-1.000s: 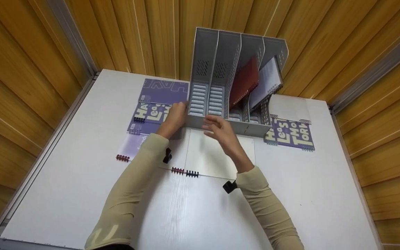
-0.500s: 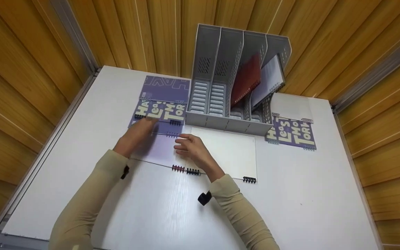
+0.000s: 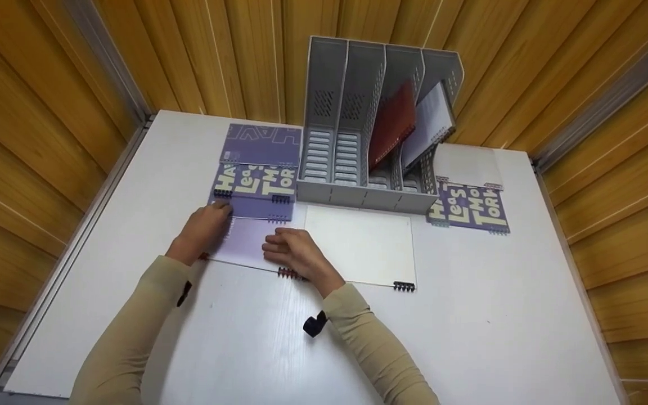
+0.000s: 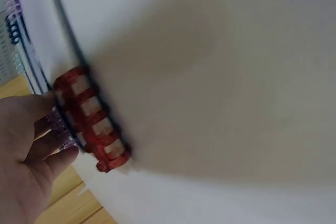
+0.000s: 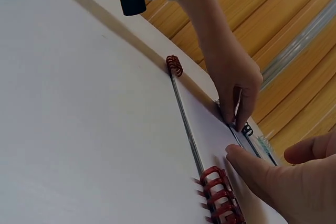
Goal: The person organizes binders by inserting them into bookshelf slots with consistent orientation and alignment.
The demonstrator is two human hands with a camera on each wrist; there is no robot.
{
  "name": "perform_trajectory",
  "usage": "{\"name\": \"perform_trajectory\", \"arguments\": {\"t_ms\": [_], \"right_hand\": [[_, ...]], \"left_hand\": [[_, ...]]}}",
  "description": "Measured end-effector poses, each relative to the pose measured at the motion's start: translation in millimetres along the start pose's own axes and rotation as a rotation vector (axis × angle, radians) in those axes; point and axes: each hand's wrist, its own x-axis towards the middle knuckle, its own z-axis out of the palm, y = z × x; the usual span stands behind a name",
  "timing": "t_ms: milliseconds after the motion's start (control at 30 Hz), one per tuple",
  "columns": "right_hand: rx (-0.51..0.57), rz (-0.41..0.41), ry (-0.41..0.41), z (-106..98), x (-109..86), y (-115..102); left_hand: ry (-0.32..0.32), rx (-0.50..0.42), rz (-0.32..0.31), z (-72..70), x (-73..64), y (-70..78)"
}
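In the head view, my left hand (image 3: 200, 230) is at the left end of a plain purple notebook (image 3: 256, 208), part of an overlapping row. The right wrist view shows its thumb and finger pinching that notebook's ring-bound edge. Close to this hand in the left wrist view are the red binding rings (image 4: 93, 119) of the lilac notebook (image 3: 245, 239), the nearest in the row. My right hand (image 3: 298, 253) hovers over the right part of the lilac notebook, fingers slightly bent, holding nothing. Its thumb reaches toward the row in the right wrist view.
Behind stands a grey file organizer (image 3: 366, 197); a red notebook (image 3: 394, 126) and a white-covered notebook (image 3: 430, 124) lean in its right slots. A white notebook (image 3: 358, 244) lies before it. More notebooks lie at the right, including a purple lettered one (image 3: 473, 208). Wooden walls (image 3: 256, 56) enclose the table.
My left hand has left the organizer's left side and come down to the purple notebook's edge. My right hand has moved left from the organizer's front to above the lilac notebook.
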Motion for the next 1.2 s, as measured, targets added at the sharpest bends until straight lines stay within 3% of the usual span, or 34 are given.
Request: {"name": "perform_trajectory", "arguments": {"t_ms": [200,533,767,933,1100,1200], "right_hand": [[0.109,0.036,0.018,-1.1,3.7,3.1],[0.198,0.033,0.053,0.2,10.6,6.8],[0.181,0.012,0.021,0.6,10.8,9.8],[0.153,-0.001,0.007,1.3,10.2,12.2],[0.142,-0.016,0.02,4.7,8.4,11.7],[0.132,-0.032,0.017,7.4,7.0,11.4]], "left_hand": [[0.022,0.082,0.024,2.7,-0.4,8.9],[-0.05,0.002,-0.077,-5.4,11.7,20.7],[-0.004,-0.068,-0.135,-8.8,4.3,22.6],[-0.021,-0.069,-0.118,-9.8,-2.4,27.3],[-0.046,-0.103,-0.166,-10.7,-9.7,35.6],[-0.022,-0.131,-0.187,-10.9,-15.6,42.2]]}}
